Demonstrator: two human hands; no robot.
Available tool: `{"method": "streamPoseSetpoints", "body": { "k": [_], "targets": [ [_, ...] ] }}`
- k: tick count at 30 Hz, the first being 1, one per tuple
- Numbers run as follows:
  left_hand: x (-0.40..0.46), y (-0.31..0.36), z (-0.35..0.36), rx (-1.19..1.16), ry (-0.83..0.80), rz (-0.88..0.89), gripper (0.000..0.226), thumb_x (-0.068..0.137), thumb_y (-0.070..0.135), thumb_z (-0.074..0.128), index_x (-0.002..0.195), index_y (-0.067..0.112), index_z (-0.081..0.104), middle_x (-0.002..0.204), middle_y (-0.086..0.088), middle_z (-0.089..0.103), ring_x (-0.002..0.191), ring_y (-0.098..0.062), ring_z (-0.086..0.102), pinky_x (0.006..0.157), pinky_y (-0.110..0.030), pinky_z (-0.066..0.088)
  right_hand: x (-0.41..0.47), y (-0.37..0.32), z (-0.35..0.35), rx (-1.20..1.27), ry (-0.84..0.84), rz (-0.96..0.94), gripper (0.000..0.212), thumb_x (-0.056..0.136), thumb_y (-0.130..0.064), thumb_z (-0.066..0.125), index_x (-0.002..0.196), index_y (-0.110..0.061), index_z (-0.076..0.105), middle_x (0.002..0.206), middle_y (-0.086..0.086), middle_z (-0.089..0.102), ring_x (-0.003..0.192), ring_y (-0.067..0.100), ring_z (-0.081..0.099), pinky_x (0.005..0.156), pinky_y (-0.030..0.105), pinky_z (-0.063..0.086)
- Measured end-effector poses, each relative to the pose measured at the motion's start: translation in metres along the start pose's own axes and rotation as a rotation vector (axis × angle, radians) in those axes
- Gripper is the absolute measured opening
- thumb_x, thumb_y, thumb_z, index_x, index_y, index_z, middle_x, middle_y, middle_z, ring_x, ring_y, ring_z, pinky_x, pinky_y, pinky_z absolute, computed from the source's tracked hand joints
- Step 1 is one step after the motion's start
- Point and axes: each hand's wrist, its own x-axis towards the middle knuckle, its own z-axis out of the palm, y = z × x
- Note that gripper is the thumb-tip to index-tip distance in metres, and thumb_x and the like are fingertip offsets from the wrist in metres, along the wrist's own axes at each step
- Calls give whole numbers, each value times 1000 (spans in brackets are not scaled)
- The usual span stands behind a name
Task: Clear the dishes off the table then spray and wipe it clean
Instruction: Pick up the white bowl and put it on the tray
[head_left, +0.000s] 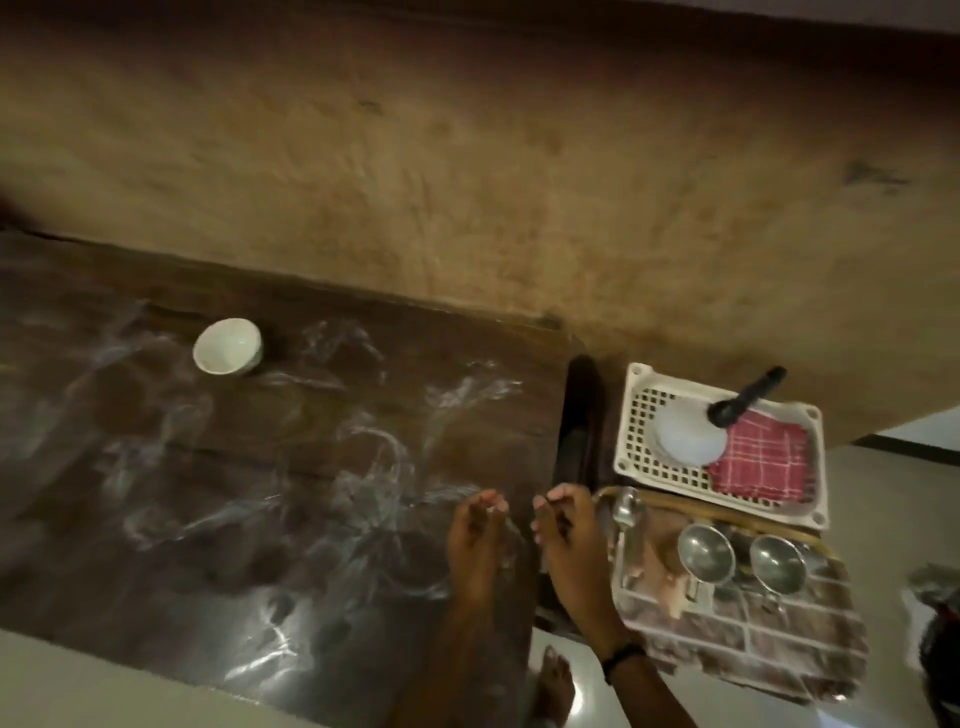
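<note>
Both hands empty, fingers curled, left hand (477, 535) & right hand (563, 530) over table (156, 519), white bowl (227, 346) far left

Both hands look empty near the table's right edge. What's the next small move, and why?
Probably reach the left hand to the white bowl: it is the only dish on the table, which shows white smears, while the metal cups sit off it.

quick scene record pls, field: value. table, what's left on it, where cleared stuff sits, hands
table: dark wood table, white smears across top
left on table: one white bowl, upright, looks empty
white basket: white dish, black utensil, red checked cloth
tray: two metal cups, metal spoon
left hand: empty, over table's right edge
right hand: empty, beside tray
spray bottle: not seen
</note>
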Motion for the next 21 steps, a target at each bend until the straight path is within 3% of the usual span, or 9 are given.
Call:
{"method": "streamPoseSetpoints", "body": {
  "k": [6,10,16,21],
  "targets": [
    [80,59,-125,-59,192,33,16,89,3,56,99,15,59,97,-3,63,91,-17,59,81,-33,48,38,-46,134,-96,-282,-11,8,97,-26,51,101,-32,48,83,-3,66,66,5,64,63,25,53],
    [138,92,-206,-49,250,70,16,91,7,53,106,11,58,96,-6,62,86,-17,57,70,-19,51,72,-71,231,-139,-421,-3,12,98,-24,51,110,-27,49,91,-7,66,67,3,65,64,17,49],
    [225,142,-287,-89,306,58,34,94,4,48,128,4,46,115,-8,55,87,-7,57,74,-18,48,131,-99,370,-128,-490,55,29,96,-19,53,124,-11,51,101,5,64,87,24,67,84,41,52],
    [281,167,-323,-36,264,51,46,94,4,48,137,3,36,135,-15,48,116,-21,51,81,-20,49,173,-104,438,-155,-435,145,48,97,-26,51,140,-8,38,124,15,60,106,32,62,95,48,48]
  ]
}}
